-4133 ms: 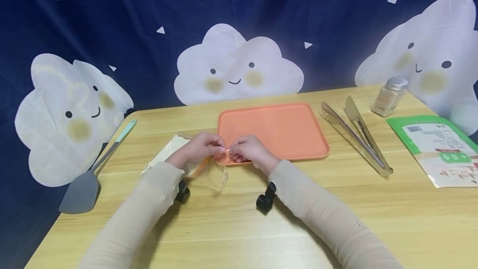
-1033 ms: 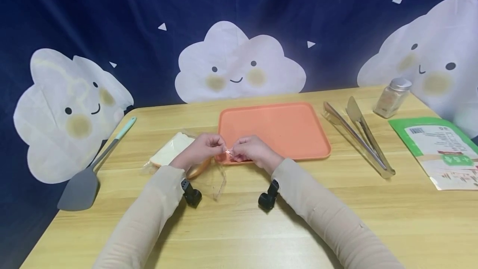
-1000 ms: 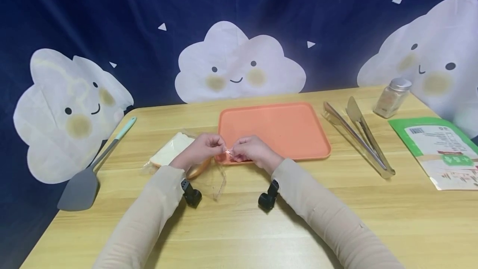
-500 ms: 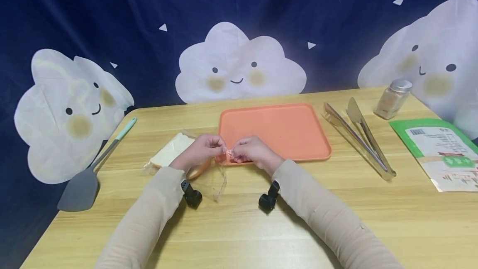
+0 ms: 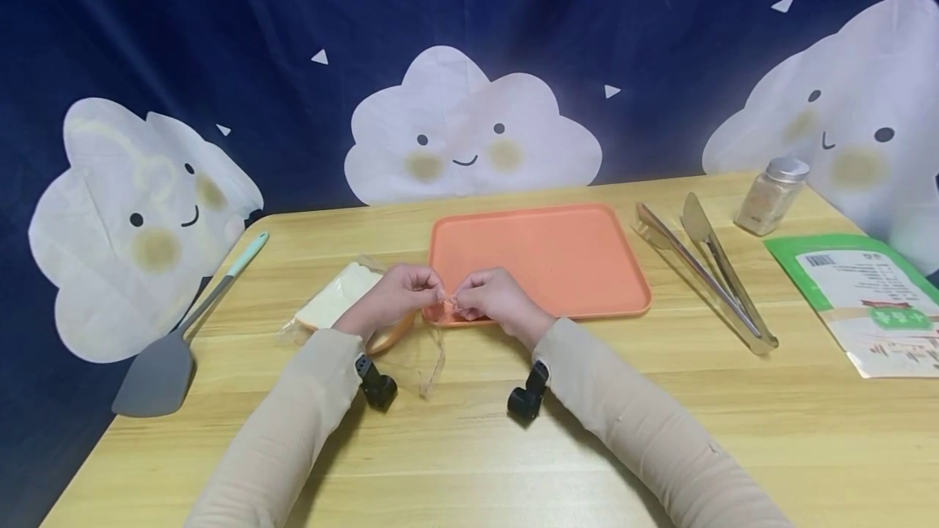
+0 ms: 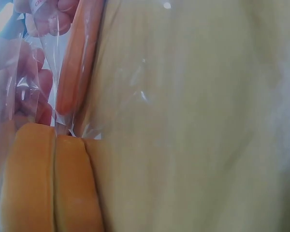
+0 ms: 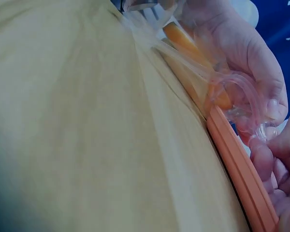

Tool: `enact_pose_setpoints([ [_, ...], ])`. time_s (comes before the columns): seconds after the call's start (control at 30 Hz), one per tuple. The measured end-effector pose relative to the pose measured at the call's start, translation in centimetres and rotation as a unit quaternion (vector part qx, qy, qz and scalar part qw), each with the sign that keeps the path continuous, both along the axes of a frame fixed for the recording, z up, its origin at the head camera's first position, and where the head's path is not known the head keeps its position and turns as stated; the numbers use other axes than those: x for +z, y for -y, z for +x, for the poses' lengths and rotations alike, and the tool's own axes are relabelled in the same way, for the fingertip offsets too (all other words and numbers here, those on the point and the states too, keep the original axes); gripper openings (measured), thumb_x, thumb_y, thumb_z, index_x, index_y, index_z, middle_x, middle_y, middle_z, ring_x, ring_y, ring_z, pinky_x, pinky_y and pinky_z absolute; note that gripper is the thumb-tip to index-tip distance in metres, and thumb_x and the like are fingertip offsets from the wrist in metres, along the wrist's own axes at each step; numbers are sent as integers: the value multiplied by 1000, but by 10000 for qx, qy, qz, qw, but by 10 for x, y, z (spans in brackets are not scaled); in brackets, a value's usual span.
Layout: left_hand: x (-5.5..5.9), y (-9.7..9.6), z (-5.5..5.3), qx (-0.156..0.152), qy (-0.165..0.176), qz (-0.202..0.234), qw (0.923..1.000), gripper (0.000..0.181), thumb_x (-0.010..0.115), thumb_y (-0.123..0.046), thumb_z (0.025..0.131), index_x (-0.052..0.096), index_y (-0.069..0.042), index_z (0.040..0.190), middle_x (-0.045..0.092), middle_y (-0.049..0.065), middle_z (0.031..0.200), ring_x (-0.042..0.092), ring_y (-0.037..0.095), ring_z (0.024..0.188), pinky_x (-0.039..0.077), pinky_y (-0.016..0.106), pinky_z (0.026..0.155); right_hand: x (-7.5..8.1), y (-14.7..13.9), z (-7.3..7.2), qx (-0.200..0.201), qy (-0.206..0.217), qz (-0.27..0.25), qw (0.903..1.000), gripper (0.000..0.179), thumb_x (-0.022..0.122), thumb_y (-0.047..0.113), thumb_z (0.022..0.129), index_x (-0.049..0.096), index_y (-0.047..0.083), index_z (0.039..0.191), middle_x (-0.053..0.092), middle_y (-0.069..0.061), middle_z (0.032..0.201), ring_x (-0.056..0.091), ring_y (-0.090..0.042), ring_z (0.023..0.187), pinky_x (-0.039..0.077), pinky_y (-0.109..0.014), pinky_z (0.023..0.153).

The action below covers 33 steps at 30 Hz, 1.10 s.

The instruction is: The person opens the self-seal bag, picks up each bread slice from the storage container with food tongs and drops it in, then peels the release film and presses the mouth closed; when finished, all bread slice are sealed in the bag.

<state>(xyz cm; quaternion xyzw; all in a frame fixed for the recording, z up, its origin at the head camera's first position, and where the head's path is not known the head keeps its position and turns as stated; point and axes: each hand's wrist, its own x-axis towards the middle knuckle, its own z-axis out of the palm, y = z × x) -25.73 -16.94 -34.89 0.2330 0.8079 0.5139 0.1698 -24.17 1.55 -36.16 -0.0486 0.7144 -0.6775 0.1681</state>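
A clear plastic bag (image 5: 433,361) with sliced bread (image 5: 339,293) in it lies left of centre, under and behind my left forearm. The left hand (image 5: 396,293) pinches the bag's gathered end between thumb and fingers. Opposite it, the right hand (image 5: 499,301) pinches the same gathered plastic, fingertips close to the left ones. Both work over the near left corner of the orange tray (image 5: 550,251). In the left wrist view, brown bread crusts (image 6: 31,179) show through the film. The twisted plastic (image 7: 261,130) meets the fingertips in the right wrist view.
A grey spatula (image 5: 157,373) with a mint handle lies at the left edge. Right of the tray are metal tongs (image 5: 722,292), a glass shaker jar (image 5: 766,202) with a metal lid, and a green and white packet (image 5: 873,300). A cloud-print curtain hangs behind the table.
Over about four seconds both hands keep pinching the bag's end in nearly the same place. The left wrist has turned a little, and the bag's loose edge has sunk slightly towards the front.
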Motion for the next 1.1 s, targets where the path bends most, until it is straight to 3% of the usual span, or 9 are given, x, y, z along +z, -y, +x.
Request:
enact_pose_setpoints([
  [0.23, 0, 0, -1, 106, 20, -66, 9999, 17, 57, -6, 89, 58, 10, 85, 62, 16, 72, 57, 20, 69, 48, 30, 70, -3, 2, 4, -271, -725, 450, 9960, 5, 64, -2, 80, 67, -6, 81, 63, -5, 66, 56, -11, 56, 48, -22, 54],
  [0.37, 0, 1, 0, 226, 54, -52, 9997, 14, 57, -6, 88, 59, 7, 84, 62, 14, 72, 57, 20, 69, 47, 32, 73, -4, 1, 6, -264, -1036, 458, 9932, 9, 59, -5, 80, 68, -6, 83, 61, -5, 64, 58, -11, 59, 50, -23, 57],
  [0.67, 1, 1, 3, 180, 39, 218, 9996, 19, 57, -7, 90, 56, 11, 84, 62, 14, 71, 58, 20, 68, 48, 31, 70, -5, 1, 8, -161, -1108, 414, 9929, 14, 55, -9, 79, 67, -7, 86, 65, -11, 72, 64, -13, 64, 53, -25, 60],
  [1.1, 0, 1, 3, 442, -145, 133, 9988, 16, 59, -7, 88, 59, 8, 83, 60, 13, 68, 56, 18, 65, 46, 29, 72, -4, 0, 8, -118, -1044, 380, 9937, 16, 57, -7, 80, 67, -6, 93, 67, -12, 77, 58, -10, 62, 52, -24, 61],
])
